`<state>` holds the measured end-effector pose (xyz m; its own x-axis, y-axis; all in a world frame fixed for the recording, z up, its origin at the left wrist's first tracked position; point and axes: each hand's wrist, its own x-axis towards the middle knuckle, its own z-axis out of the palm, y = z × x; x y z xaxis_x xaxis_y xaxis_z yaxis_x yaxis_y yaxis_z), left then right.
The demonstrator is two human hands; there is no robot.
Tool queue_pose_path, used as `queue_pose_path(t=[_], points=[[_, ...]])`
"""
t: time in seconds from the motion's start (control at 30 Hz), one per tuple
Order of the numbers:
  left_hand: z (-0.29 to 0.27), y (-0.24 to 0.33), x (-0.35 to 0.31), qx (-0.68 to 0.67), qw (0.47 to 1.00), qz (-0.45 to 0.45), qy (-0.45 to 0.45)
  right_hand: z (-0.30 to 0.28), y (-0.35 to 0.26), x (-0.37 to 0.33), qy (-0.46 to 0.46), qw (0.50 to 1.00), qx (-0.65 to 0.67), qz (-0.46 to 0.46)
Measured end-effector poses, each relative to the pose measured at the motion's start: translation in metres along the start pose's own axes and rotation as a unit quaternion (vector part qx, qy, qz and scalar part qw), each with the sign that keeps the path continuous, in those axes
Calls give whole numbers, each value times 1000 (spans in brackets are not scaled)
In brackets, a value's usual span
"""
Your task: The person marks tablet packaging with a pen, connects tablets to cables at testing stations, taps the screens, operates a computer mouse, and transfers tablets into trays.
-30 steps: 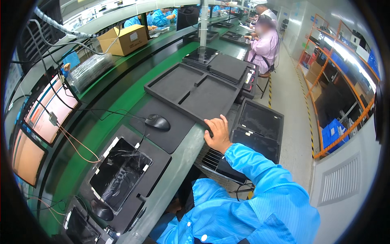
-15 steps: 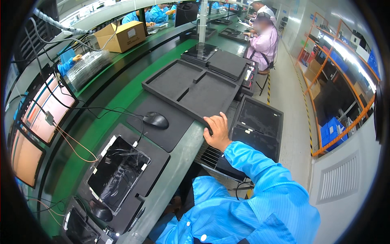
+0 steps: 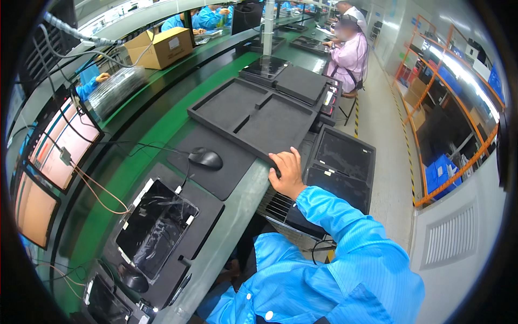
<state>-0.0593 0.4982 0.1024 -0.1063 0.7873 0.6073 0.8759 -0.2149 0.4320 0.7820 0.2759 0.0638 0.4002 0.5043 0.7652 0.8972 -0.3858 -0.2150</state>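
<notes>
1. Cuff of my blue sleeve (image 3: 340, 210) leads to my right hand (image 3: 288, 175), fingers bent over the near corner of a black foam tray (image 3: 286, 121), thumb tucked below; I take it for a grasp, perhaps at the corner because that part stands nearest me
2. Dim patch (image 3: 233, 268) in shadow under the bench edge may be my left hand; cannot tell its state
3. Display panel (image 3: 159, 227) to my left, film-covered, on a foam sheet (image 3: 205, 218), probably to spare the glass; cable plugged at its edge
4. Second tray (image 3: 371, 173) beside the bench, low on my right, dark panels in its recesses, presumably to keep them apart
5. Foam tray lies flat on the bench just beyond the mouse (image 3: 205, 158), its two wide recesses facing up; mouse sits on a dark mat (image 3: 224, 175)
6. Black slab (image 3: 299, 85) behind the tray; monitors (image 3: 62, 146) at left, turned inward, likely for easy reading
7. Cardboard box (image 3: 170, 48) across the line; co-worker in pink (image 3: 348, 59) seated farther along
</notes>
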Motion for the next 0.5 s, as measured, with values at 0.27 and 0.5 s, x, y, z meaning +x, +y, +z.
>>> queue_pose_path(t=[0.27,0.5], points=[[10,15,-11,-9,999,39,6,-8,4,2,-84,992,-78,-50],[-7,41,-4,113,990,22,78,28,61,-14,-60,988,-115,-85]])
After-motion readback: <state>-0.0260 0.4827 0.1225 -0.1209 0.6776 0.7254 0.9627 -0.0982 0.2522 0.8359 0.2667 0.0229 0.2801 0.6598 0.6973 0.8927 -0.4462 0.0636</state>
